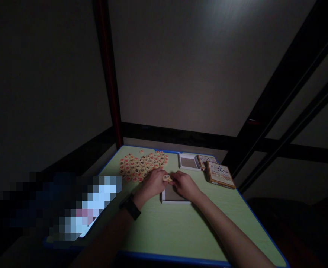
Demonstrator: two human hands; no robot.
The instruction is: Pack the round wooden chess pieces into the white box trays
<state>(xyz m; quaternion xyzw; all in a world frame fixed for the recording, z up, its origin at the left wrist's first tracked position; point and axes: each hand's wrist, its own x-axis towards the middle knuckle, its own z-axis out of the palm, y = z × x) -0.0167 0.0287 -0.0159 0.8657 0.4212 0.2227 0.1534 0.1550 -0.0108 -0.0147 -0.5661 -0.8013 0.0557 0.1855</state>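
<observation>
Just below the centre of the frame, the left hand and right hand meet over the near tray. Their fingertips close on two discs held side by side between them, one at each hand's fingers; exactly how each finger grips is too small to tell. The marked faces of these discs turn toward the viewer.

The rest of the discs are loose: a broad pile spreads left of centre, red and black marks mixed, with one stray disc a little apart at its upper edge. Judging by this, the handling looks to be at an early stage: the great bulk lies outside both trays, unsorted by colour, and only the pair in the fingers is away from the pile. The near tray's lower part shows brown floor with no disc on it; its upper part is hidden by the hands, so whether any sit there cannot be told. The far tray, right of the pile, likewise shows brown floor. Beside it, two boxes sit at the table's right edge.
</observation>
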